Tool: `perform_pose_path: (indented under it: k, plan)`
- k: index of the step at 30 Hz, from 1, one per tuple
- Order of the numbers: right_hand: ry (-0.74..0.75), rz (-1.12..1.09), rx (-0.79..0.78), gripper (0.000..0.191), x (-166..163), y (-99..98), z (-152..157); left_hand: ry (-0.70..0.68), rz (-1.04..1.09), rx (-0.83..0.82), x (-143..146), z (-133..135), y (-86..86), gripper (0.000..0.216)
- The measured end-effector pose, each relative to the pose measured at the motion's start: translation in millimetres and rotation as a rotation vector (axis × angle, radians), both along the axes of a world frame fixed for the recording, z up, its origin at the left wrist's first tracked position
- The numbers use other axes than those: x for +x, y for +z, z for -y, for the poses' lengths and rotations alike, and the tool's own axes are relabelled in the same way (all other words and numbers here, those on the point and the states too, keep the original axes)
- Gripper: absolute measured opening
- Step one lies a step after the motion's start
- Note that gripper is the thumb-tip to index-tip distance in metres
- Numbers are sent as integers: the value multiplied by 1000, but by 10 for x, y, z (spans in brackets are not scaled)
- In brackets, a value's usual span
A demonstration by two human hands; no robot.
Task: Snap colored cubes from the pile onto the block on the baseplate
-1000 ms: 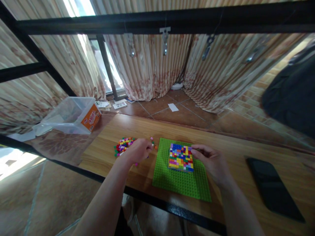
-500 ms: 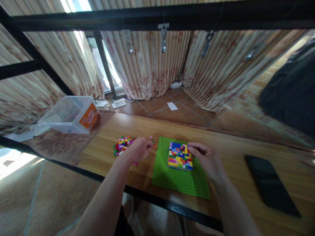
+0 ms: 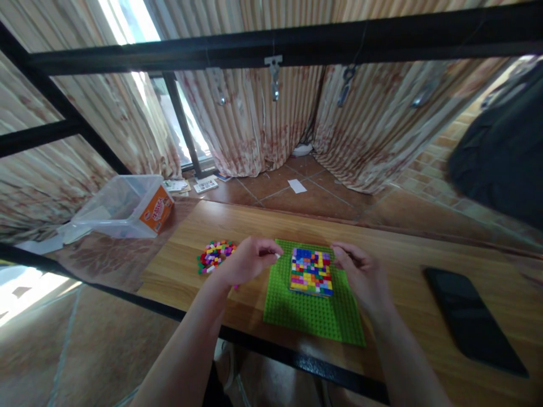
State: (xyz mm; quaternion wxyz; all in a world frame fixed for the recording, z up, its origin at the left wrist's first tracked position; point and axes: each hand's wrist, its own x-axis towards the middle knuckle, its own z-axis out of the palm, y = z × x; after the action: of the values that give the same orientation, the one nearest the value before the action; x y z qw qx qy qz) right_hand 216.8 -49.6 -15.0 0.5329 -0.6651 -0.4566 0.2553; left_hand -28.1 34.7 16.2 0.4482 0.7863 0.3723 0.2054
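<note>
Centrally in the head view, the block of multicoloured bricks sits on the green baseplate, between the two hands. It lies to the right of the left hand, whose thumb and forefinger pinch a small white piece, probably a brick, over the plate's left margin, with a gap between it and the block. The right hand is the nearer: its fingertips, drawn close together, stand just beside the block's far right corner; whether they touch it or hold anything cannot be told. Roughly square in outline, the block shows no clear long axis. Its top is a mosaic of yellow, red, orange, green, white and pink, with a blue patch toward the far left corner; the near side appears layered. Loose bricks lie heaped on the wooden table, left of the plate and partly behind the left hand.
</note>
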Motion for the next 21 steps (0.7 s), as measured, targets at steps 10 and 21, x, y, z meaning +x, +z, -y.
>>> perform_pose_path:
  k: [10, 21]
  plan:
    - [245, 157, 198, 22, -332, 211, 90, 20, 427, -512, 206, 122, 18, 39]
    - [468, 201, 157, 22, -463, 257, 101, -55, 505, -651, 247, 175, 36, 49]
